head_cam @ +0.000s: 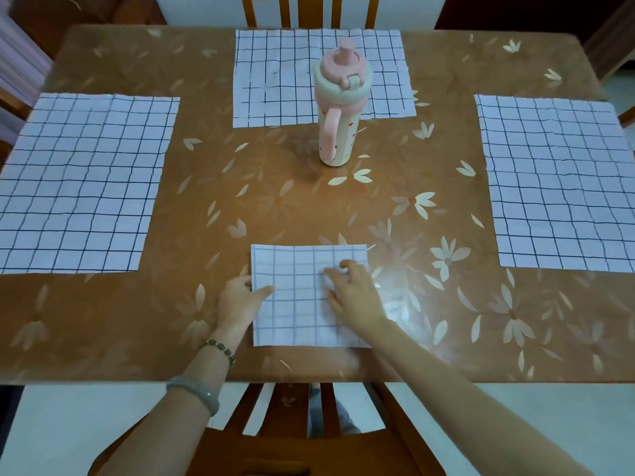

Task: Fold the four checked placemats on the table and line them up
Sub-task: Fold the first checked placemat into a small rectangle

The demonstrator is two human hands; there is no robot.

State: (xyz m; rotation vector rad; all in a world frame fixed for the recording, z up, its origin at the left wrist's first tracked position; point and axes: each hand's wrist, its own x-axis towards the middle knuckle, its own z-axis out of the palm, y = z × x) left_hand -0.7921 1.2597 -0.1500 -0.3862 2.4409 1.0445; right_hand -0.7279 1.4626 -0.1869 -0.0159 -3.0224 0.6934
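Observation:
A folded white checked placemat (295, 304) lies near the table's front edge. My left hand (240, 300) holds its left edge, thumb on top of the cloth. My right hand (354, 293) rests on the mat's right part with fingers bent, pressing on the fabric. Three more checked placemats lie flat and unfolded: the left placemat (79, 183), the far placemat (285, 77) and the right placemat (556, 183).
A pink and cream water bottle (338, 108) with a handle stands upright in the table's middle, overlapping the far mat. The brown flowered table (275, 201) has wooden chairs at the near side (309, 434) and far side (309, 10).

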